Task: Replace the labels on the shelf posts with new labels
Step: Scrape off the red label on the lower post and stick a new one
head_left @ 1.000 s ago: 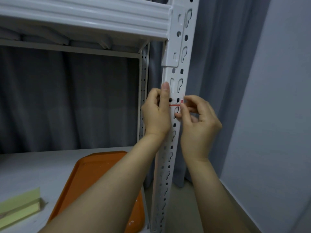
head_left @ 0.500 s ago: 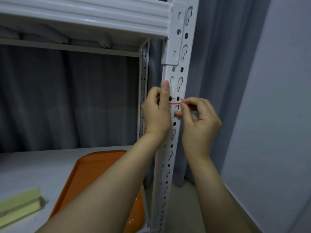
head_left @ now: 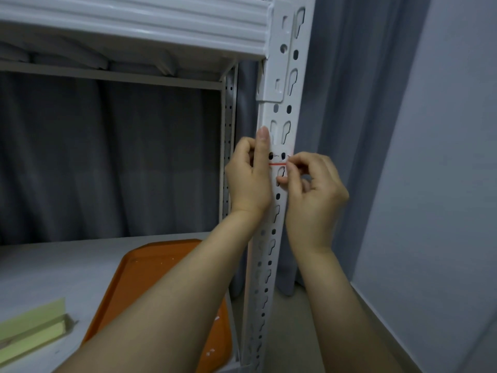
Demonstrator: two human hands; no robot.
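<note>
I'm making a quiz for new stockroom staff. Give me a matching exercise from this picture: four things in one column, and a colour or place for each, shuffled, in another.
1. label
2. tray
3. paper pad
4. shelf post

A. orange, on the lower shelf
B. white, upright, punched with holes
C. yellow-green, at lower left
D. red-lined, pinched by the right hand

Pairs: 1-D, 2-A, 3-C, 4-B

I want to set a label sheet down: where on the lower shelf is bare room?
Bare shelf board runs left of the orange tray and behind the green pad. The tray's visible floor is nearly bare. Crowded: the post around the label, where the left hand and right hand meet.
</note>
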